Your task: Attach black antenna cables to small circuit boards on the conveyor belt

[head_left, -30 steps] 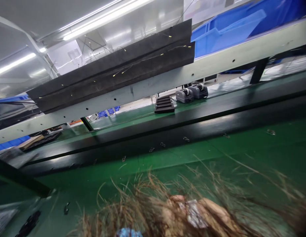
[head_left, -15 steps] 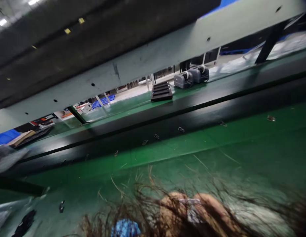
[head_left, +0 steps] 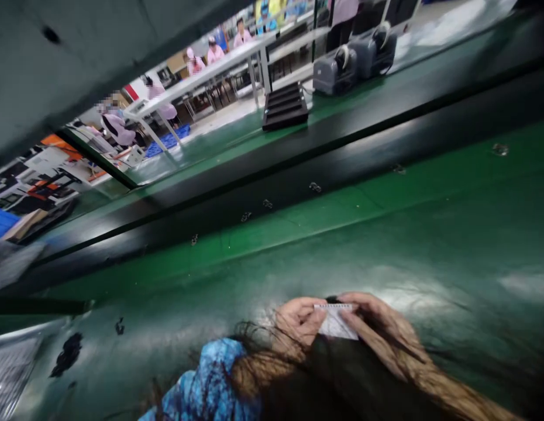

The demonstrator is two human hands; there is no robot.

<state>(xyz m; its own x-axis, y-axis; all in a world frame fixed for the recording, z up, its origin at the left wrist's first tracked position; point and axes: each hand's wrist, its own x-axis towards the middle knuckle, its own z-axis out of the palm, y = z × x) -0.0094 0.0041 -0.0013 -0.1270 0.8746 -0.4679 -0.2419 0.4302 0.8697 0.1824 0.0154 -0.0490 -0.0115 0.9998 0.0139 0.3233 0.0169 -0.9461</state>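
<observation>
Pinching a small white label [head_left: 337, 325] by its edges, the left hand [head_left: 298, 323] and right hand [head_left: 379, 327] hold it low over the green bench [head_left: 430, 234]; it looks mid-handling, any next move wanting careful fingertips; black belt [head_left: 342, 161] beyond them

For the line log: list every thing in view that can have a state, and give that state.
left hand, pinching the small white slip at its left edge.
right hand, pinching the slip's right edge.
small white slip, held between both hands over the green worktop.
black tray, lying flat on the far bench.
grey machines, two, upright, side by side.
</observation>
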